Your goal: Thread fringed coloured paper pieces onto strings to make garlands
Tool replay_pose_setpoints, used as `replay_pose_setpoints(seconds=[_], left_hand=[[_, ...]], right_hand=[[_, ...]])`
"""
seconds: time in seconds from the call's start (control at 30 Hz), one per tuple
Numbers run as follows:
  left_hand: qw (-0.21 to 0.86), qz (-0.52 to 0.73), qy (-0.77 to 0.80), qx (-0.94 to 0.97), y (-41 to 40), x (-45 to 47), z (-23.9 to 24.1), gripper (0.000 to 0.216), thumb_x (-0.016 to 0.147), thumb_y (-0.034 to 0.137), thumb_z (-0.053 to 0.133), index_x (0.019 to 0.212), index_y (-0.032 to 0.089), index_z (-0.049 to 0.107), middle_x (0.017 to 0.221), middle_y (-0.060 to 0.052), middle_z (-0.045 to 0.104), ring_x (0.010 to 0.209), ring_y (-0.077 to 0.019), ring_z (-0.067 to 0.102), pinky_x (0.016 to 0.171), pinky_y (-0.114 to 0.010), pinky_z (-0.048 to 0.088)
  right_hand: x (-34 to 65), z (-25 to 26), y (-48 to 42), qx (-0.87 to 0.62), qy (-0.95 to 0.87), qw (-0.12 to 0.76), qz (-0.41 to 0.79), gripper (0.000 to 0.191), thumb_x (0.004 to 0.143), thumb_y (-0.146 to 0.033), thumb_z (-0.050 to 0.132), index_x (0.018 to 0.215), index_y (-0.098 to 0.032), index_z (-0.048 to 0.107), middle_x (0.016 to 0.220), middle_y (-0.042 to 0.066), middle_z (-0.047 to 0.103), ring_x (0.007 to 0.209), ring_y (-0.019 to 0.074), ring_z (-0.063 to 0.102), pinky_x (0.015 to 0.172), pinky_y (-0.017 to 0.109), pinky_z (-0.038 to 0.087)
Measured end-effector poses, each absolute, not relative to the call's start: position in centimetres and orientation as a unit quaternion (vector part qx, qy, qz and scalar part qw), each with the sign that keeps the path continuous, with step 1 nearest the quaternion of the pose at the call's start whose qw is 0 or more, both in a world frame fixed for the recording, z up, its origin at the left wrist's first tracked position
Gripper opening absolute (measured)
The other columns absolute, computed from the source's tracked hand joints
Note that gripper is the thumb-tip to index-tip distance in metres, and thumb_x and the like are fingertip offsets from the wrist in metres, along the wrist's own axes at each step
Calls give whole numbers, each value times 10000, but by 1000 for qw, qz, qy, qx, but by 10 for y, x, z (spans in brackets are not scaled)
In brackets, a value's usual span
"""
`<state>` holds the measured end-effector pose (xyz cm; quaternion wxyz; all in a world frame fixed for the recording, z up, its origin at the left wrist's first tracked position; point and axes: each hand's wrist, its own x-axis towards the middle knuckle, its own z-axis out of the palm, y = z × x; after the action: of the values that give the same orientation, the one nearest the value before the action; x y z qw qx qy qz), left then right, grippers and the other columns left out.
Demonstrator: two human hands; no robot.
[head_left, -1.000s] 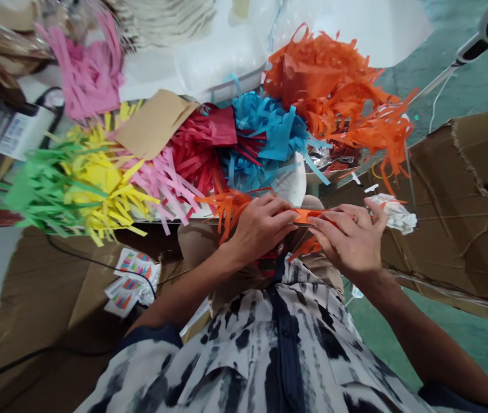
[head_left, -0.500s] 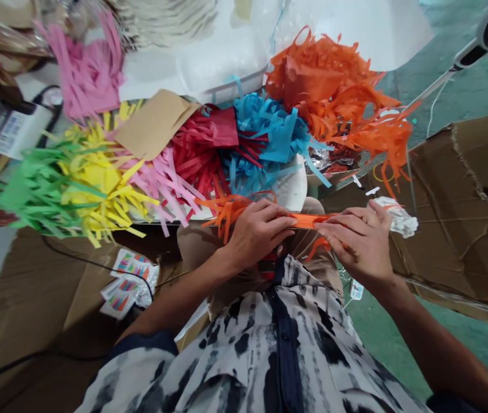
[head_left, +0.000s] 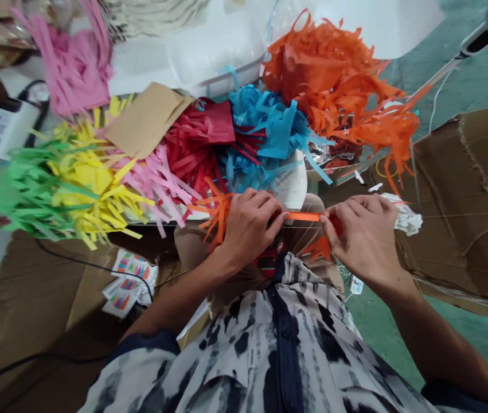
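Between my two hands a narrow, rolled orange paper tassel [head_left: 304,216] is stretched level above my lap. My left hand [head_left: 254,221] is closed around its left part, and cut fringe strips [head_left: 217,211] fan out beyond that hand. My right hand [head_left: 362,232] pinches the other end between thumb and fingers; some orange paper shows inside the curled fingers. More orange strips [head_left: 319,248] hang below, over my lap. Just beyond my hands lie fringed blue paper [head_left: 284,129] and fringed dark red paper [head_left: 200,135].
Along the table lie fringed green [head_left: 32,183], yellow [head_left: 97,183] and pink paper [head_left: 75,69], with a brown card [head_left: 147,120] on top. A large orange fringe pile [head_left: 330,80] sits behind, near a white tray [head_left: 218,51]. Cardboard [head_left: 454,212] stands at right; printed packets [head_left: 129,281] lie lower left.
The orange strip between my hands looks narrower and more tightly rolled. My right hand has shifted slightly right, its fingers more curled. The view has tilted a little.
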<state>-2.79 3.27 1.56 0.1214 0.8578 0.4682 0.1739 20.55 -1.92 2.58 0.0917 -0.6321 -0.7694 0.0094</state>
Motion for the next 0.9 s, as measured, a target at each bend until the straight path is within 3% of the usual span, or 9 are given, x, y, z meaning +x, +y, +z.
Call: replay_pose_setpoints(seconds=[0.27, 0.4, 0.5, 0.77, 0.9], left_hand=[[111, 150, 467, 864, 36, -24, 16, 201, 1017, 361, 634, 886, 210, 660, 978, -51, 729, 970, -261, 581, 825, -437, 378], [81, 190, 448, 870, 32, -19, 13, 84, 1011, 271, 634, 1002, 215, 694, 1054, -61, 748, 1024, -262, 606, 876, -446, 396], [62, 238, 381, 891, 28, -15, 8, 125, 1034, 236, 613, 1056, 272, 731, 1092, -20, 777, 1085, -239, 627, 992, -471, 393], [7, 271, 348, 898, 39, -67, 8, 186, 992, 174, 624, 976, 318, 742, 1007, 54, 796, 1067, -219, 630, 1161, -551, 350], [-51, 289, 404, 866, 38, -74, 18, 181, 975, 204, 609, 855, 295, 709, 1039, 16, 768, 1055, -249, 608, 1050, -537, 416]], right_hand=[[201, 31, -13, -644, -762, 64, 9, 242, 994, -373, 540, 899, -194, 672, 859, 82, 710, 1047, 332, 610, 997, 527, 339], [201, 24, -21, -634, -759, 124, -76, 149, 1002, -292, 578, 1025, -229, 712, 1009, 89, 762, 1115, 325, 621, 1085, 573, 308], [200, 15, -32, -555, -802, 194, -108, 194, 1002, -185, 598, 1094, -308, 716, 1082, -1, 802, 1164, 275, 647, 1151, 554, 266], [216, 8, -41, -547, -808, 199, -89, 291, 931, -163, 675, 1177, -311, 724, 1114, -43, 827, 1153, 284, 654, 1138, 548, 275], [216, 11, -39, -556, -806, 187, -75, 223, 912, -223, 664, 1113, -291, 734, 1100, -33, 825, 1203, 309, 634, 1166, 574, 249]])
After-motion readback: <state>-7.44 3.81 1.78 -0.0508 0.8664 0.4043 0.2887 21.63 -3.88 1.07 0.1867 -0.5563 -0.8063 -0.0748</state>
